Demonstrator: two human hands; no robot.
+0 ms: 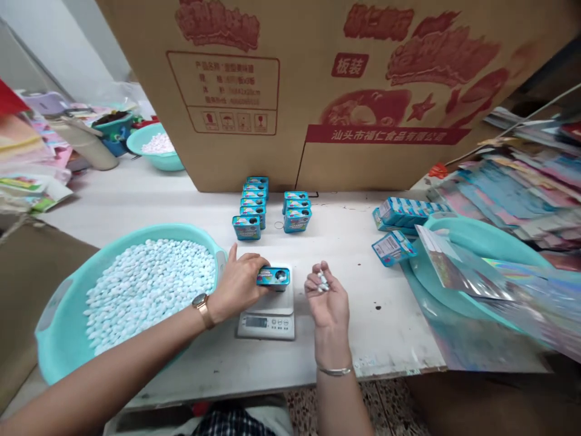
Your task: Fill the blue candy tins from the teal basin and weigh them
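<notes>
My left hand grips a small blue tin that rests on a white digital scale. My right hand hovers palm up just right of the scale, fingers curled around a few white candies. A large teal basin full of white candies sits to the left of the scale, touching my left wrist area.
Two rows of closed blue tins stand before a big printed cardboard box. More blue tins and a teal basin holding shiny foil bags lie right. A second teal bowl sits far left.
</notes>
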